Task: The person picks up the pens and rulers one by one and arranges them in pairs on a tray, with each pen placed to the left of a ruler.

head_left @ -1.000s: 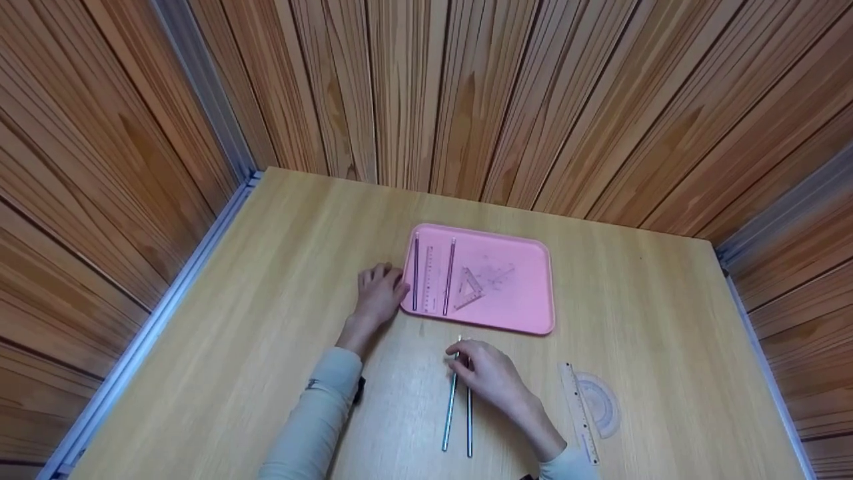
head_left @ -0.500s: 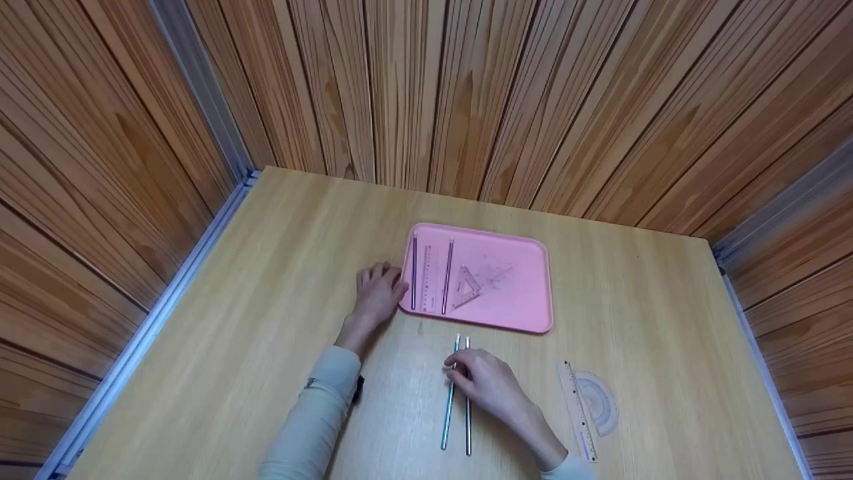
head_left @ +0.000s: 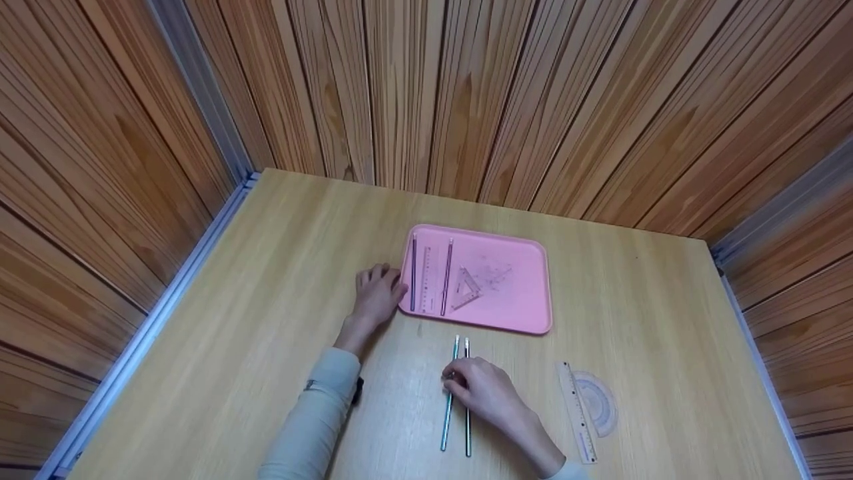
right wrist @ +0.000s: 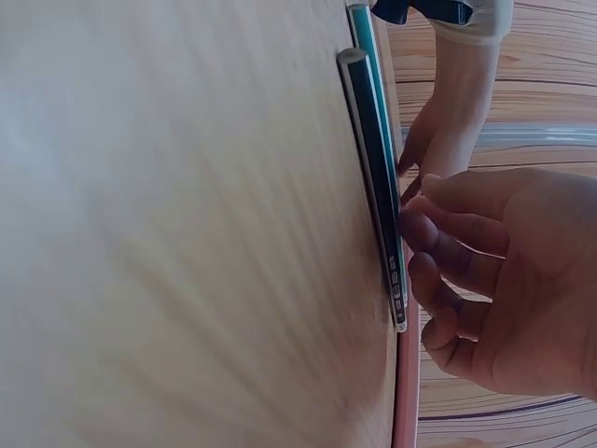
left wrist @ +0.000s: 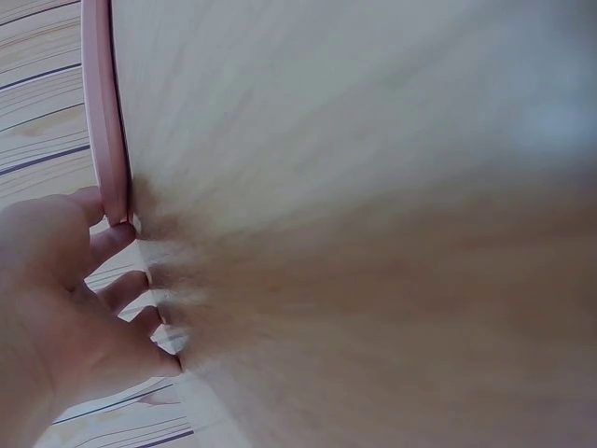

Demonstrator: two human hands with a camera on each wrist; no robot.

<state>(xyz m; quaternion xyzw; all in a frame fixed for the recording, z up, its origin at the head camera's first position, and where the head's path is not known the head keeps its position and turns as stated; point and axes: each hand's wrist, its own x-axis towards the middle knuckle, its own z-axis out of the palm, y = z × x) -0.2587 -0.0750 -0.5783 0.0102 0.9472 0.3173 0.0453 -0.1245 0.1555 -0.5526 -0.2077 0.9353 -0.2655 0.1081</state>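
My left hand (head_left: 378,297) is at the left side of a pink tray (head_left: 526,313). In the left wrist view its thumb and index finger straddle the tray's rim (left wrist: 109,140), and the other fingertips meet the table. My right hand (head_left: 490,390) hovers low over two pencils on the table, fingers loosely bent. One is a teal pencil (head_left: 446,427), the other a dark pencil (head_left: 468,433). In the right wrist view the thumb and index tips are close beside the pencils; whether they touch is unclear.
Inside the tray lie a dark pencil (head_left: 414,273), a clear ruler (head_left: 426,280), a reddish-purple pencil (head_left: 446,277) and a clear set square (head_left: 468,293). A ruler (head_left: 576,413) and a protractor (head_left: 603,403) lie at the right. Wood-panelled walls (head_left: 406,93) enclose the table.
My right hand has drawn back along the two pencils toward the near edge, uncovering their far ends. The pencils lie almost where they were. My left hand has stayed at the tray.
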